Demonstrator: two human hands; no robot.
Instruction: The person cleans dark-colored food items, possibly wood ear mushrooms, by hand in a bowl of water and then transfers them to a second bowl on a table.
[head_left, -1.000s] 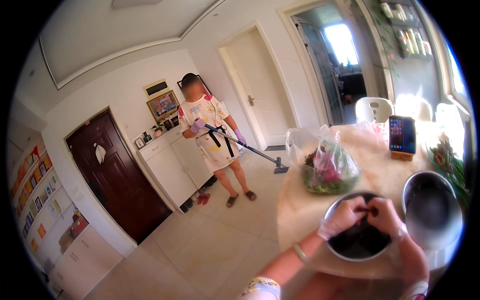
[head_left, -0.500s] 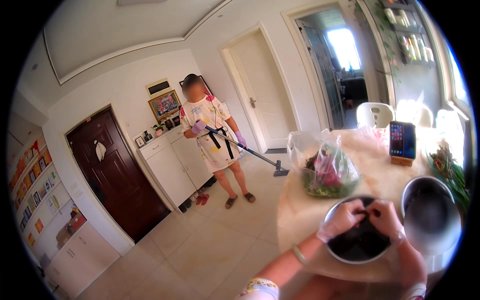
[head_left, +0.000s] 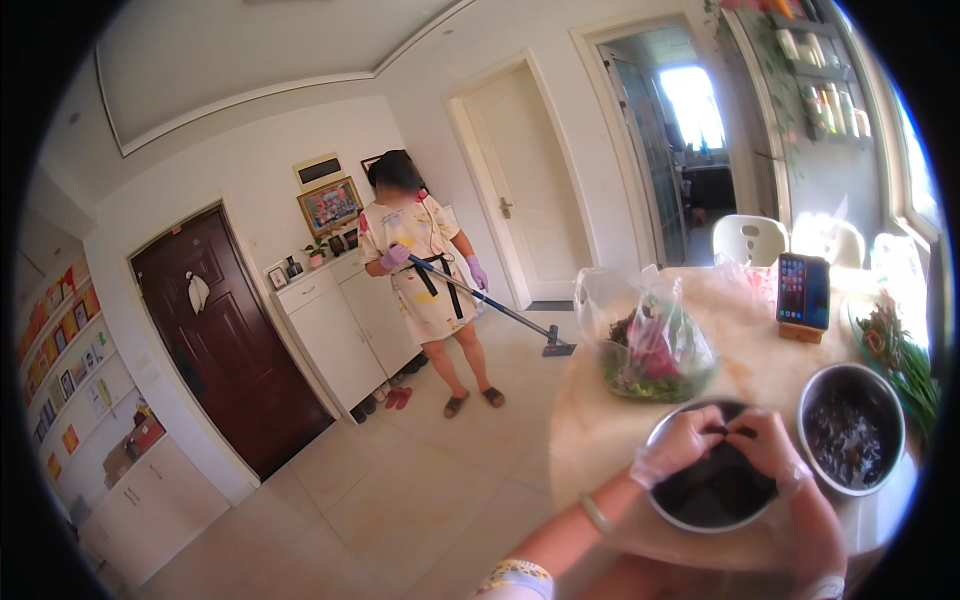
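Both my hands wear thin clear gloves and meet over a round metal bowl (head_left: 690, 523) at the table's near edge. Between my left hand (head_left: 685, 446) and my right hand (head_left: 766, 443) is a small dark, limp piece (head_left: 738, 432), pinched in the fingertips of each. Its kind is too dark to make out. Dark contents fill the bowl below, partly covered by my hands. To the right, a second metal bowl (head_left: 803, 440) holds wet, glinting dark pieces. A clear plastic bag (head_left: 690, 345) of leafy greens with something magenta stands beyond the first bowl.
On the marbled table (head_left: 590, 440), a phone (head_left: 803, 290) leans on a wooden stand. Long green vegetables (head_left: 912, 380) lie at the right edge. White chairs (head_left: 750, 240) stand behind. Across the floor, another person (head_left: 425, 270) in purple gloves holds a long-handled floor cleaner (head_left: 500, 307).
My fingers have shifted slightly around the dark piece. A pale blur over the right bowl is gone, and its contents show. The other person's head has turned and lowered.
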